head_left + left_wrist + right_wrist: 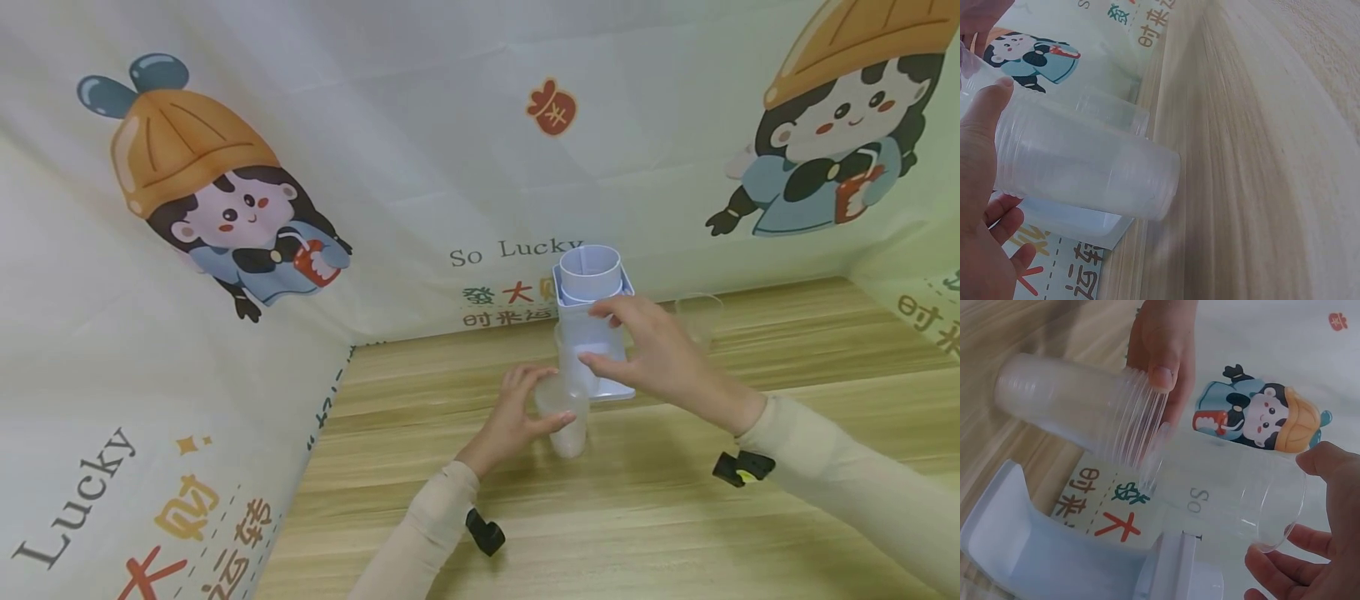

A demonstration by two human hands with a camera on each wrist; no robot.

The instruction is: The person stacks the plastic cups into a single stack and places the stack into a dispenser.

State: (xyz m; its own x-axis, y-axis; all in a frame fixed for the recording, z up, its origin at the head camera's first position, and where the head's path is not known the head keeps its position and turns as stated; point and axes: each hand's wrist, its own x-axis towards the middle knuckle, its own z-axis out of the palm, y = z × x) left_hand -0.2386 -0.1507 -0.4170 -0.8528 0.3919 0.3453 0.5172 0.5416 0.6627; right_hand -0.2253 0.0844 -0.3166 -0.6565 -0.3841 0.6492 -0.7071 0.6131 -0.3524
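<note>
My left hand (516,417) grips a stack of nested clear plastic cups (1072,403) near its rims, thumb on one side and fingers on the other. The stack's closed end (1160,181) points down, close over the table in the left wrist view. My right hand (663,350) holds a single clear plastic cup (1222,487) between thumb and fingertips by its upper end. That cup's other end is right at the stack's rims, in line with it. Just behind both hands stands a pale blue-white plastic holder (596,321) with a round tube on top.
Another clear cup (699,321) stands on the wood-grain table (420,425) to the right of the holder, near the back. A printed cloth (405,167) with cartoon figures hangs behind the table and along its sides.
</note>
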